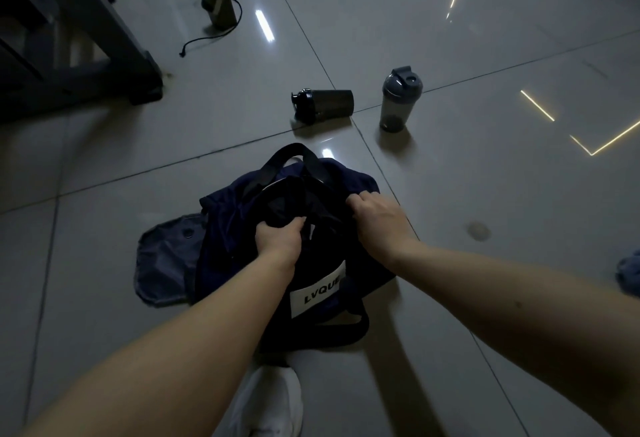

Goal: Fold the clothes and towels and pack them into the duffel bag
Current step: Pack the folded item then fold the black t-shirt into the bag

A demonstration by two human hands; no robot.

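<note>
A dark navy duffel bag (239,263) with a white label lies on the tiled floor in front of me, its black strap (277,162) arching at the far end. My left hand (278,239) grips dark fabric at the bag's opening near the middle. My right hand (375,216) grips the bag's edge on the right side of the opening. What lies inside the bag is too dark to tell. A crumpled blue cloth (628,275) shows at the right edge of the view.
A black bottle (323,105) lies on its side beyond the bag, and a grey shaker bottle (400,100) stands upright to its right. A grey pouch (166,263) lies left of the bag. A small device with a cord (218,0) and dark furniture (69,38) are far left.
</note>
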